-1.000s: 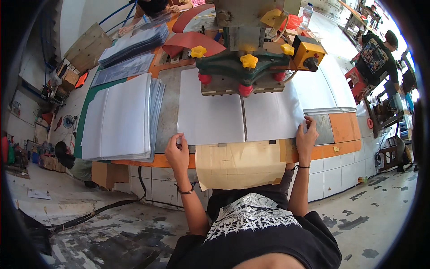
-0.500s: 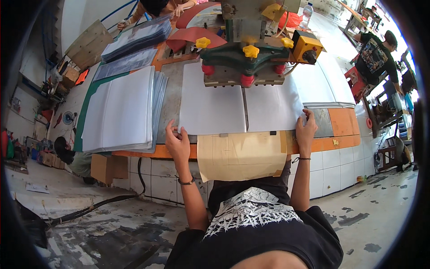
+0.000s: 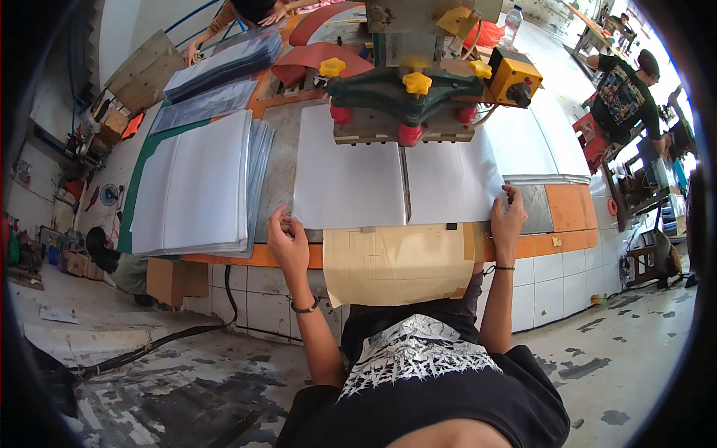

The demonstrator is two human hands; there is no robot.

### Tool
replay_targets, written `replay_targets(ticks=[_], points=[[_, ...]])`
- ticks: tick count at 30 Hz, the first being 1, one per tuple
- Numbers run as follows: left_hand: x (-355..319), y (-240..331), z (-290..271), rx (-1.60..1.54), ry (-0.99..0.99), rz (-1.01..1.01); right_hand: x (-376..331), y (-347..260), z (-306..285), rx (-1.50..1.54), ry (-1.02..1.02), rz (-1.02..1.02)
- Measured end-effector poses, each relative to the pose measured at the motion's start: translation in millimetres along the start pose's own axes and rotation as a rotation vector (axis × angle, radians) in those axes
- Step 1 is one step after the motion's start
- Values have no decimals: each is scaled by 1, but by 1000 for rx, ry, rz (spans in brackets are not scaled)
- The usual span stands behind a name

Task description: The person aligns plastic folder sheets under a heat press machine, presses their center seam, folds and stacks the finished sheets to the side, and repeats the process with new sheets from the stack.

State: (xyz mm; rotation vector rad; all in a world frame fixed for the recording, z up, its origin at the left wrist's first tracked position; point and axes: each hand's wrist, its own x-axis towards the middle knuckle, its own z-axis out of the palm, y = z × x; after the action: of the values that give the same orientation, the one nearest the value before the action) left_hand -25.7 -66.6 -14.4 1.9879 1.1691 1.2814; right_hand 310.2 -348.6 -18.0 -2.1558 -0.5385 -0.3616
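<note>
A wide white sheet [image 3: 351, 183] lies under the head of a green press [image 3: 414, 101], with a dark strip [image 3: 406, 183] down its middle. My left hand [image 3: 289, 243] is at the sheet's near left corner, its fingers curled and its thumb against the edge. At the near right corner my right hand [image 3: 508, 220] pinches the sheet's edge between thumb and fingers. The press head, with yellow star knobs and red feet, hangs above the far part of the sheet and hides some of it. A tan board [image 3: 396, 261] sticks out from the table's front, below the sheet.
On the left stands a stack of white sheets [image 3: 194, 187], with clear plastic sheets [image 3: 224, 67] behind it. Another white stack [image 3: 534, 142] lies right of the press, below a yellow control box [image 3: 515, 78]. Other people work at the back left and far right.
The view has shifted slightly. Both hands stay at the sheet's near corners, with the left hand's fingers drawn in a little. The press head looks unmoved.
</note>
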Motion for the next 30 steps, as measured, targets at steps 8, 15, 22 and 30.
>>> replay_targets(ticks=[8, 15, 22, 30], points=[[3, -1, 6, -8, -5, -11, 9, -2, 0, 58, 9, 22], [-3, 3, -1, 2, 11, -28, 0, 2, 0, 40, -11, -8], [-2, -2, -4, 38, -60, -83, -2, 2, -2, -29, -81, 48], [8, 3, 2, -23, -63, -35, 4, -5, 0, -104, -82, 16]])
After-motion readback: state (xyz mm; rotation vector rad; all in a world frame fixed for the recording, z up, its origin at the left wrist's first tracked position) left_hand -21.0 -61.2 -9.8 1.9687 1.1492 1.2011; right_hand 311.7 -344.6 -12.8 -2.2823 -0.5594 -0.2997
